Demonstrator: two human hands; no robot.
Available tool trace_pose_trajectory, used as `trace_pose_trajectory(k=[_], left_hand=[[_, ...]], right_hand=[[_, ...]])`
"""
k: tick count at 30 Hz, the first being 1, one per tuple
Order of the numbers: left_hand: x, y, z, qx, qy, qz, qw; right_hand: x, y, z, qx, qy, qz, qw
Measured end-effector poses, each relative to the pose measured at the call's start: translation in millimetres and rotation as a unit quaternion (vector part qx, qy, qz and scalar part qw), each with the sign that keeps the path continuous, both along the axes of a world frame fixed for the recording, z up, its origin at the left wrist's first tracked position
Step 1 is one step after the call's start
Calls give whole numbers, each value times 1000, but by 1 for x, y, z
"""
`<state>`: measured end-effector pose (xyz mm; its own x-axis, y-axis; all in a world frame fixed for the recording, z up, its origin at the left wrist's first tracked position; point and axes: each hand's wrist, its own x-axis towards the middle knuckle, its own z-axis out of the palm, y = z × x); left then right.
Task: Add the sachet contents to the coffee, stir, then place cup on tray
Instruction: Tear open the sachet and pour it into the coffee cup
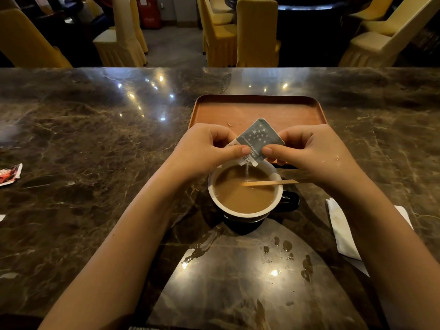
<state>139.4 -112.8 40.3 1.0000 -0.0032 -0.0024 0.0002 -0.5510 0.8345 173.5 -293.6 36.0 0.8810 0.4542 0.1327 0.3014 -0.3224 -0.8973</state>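
Observation:
A dark cup [289,200] with a white inside holds light brown coffee [238,197] on the marble counter. A wooden stirrer [270,183] leans in it, pointing right. Above the cup's far rim, a grey sachet [260,137] with white stars is tilted down, and a thin white stream falls from its torn corner into the coffee. My left hand [204,148] pinches the sachet's left side and my right hand [309,148] pinches its right side. Just behind the cup lies a brown tray [257,108] with a few crumbs on it.
A white napkin [342,232] lies to the right of the cup, partly under my right forearm. A torn red wrapper [10,173] sits at the left edge. Wet spots [285,248] mark the counter in front of the cup. Yellow-covered chairs [257,32] stand beyond the counter.

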Motion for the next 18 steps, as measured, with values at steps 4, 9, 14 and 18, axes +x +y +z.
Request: trace_pose_trajectory(k=[4, 9, 14, 18], left_hand=[[0, 0, 0, 3, 3, -5, 1000], [0, 0, 0, 5, 2, 2, 1000], [-1, 0, 1, 7, -2, -3, 1000], [-1, 1, 0, 5, -6, -7, 1000]], right_hand=[[0, 0, 0, 6, 0, -5, 1000], [0, 0, 0, 5, 1, -2, 1000], [0, 0, 0, 7, 2, -2, 1000], [2, 0, -2, 5, 12, -16, 1000]])
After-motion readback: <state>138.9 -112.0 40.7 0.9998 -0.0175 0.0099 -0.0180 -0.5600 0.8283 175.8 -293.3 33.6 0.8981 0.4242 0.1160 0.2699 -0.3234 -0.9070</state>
